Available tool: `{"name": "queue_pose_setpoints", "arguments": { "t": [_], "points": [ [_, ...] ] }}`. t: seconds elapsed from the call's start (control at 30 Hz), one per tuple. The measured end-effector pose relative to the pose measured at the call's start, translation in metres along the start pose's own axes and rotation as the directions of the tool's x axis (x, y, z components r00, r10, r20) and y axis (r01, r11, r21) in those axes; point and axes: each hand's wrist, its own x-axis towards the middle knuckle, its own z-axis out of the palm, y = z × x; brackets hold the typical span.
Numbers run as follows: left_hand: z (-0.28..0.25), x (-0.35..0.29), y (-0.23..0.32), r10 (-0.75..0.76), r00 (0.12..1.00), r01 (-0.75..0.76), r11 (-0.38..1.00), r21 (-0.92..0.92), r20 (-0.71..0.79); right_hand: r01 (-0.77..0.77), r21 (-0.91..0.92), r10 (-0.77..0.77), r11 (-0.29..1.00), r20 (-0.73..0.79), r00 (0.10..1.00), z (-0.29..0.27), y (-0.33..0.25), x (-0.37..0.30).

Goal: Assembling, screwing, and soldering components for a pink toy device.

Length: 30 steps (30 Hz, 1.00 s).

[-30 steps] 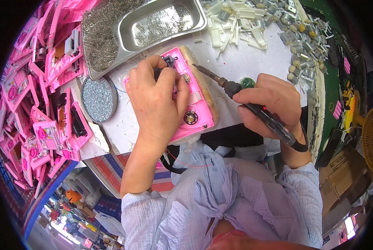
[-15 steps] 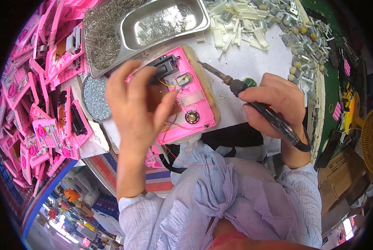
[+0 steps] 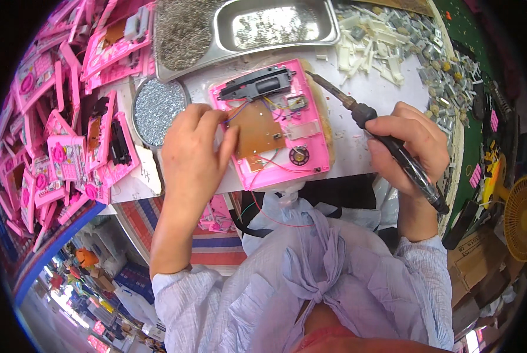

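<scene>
A pink plastic toy case lies in front of me with its inside up. In it are a brown circuit board, a black plastic part, a small round speaker and thin coloured wires. My left hand is at the case's left edge, fingers and thumb bent around it. A blue wire runs to its fingertips; whether they pinch it I cannot tell. In my right hand is a soldering iron, its tip close to the case's upper right corner.
A round dish of small metallic pieces sits left of the case. Behind is a metal tray with wire-like bits. Pink cases pile up at left. White plastic parts and small metal motors lie at the far right.
My left hand has come off the case's middle to its left edge, uncovering the circuit board. The case and surroundings appear further right in view. The soldering iron stays in my right hand.
</scene>
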Motion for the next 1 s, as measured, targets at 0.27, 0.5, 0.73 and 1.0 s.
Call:
{"name": "queue_pose_setpoints", "arguments": {
  "t": [0.27, 0.5, 0.73, 1.0],
  "points": [
    [0.003, 0.009, -0.008, -0.07, 0.988, 0.057, 0.994, 0.098, 0.135, 0.01, -0.018, -0.01, 1.0, 0.044, 0.999, 0.006, -0.004, 0.01],
    [-0.012, 0.02, -0.009, -0.047, 0.991, 0.101, 0.873, -0.478, 0.124, -0.153, 0.121, 0.156, 0.981, -0.017, 0.988, 0.024, -0.01, 0.015],
    [0.037, 0.009, 0.015, -0.324, 0.904, 0.271, -0.068, -0.96, 0.278, -0.267, 0.388, 0.275, 0.882, 0.034, 0.961, 0.088, -0.005, 0.033],
    [0.042, 0.004, 0.013, -0.396, 0.879, 0.244, -0.109, -0.964, 0.267, -0.134, 0.34, 0.167, 0.931, -0.07, 0.983, 0.106, -0.005, 0.048]
  ]
}}
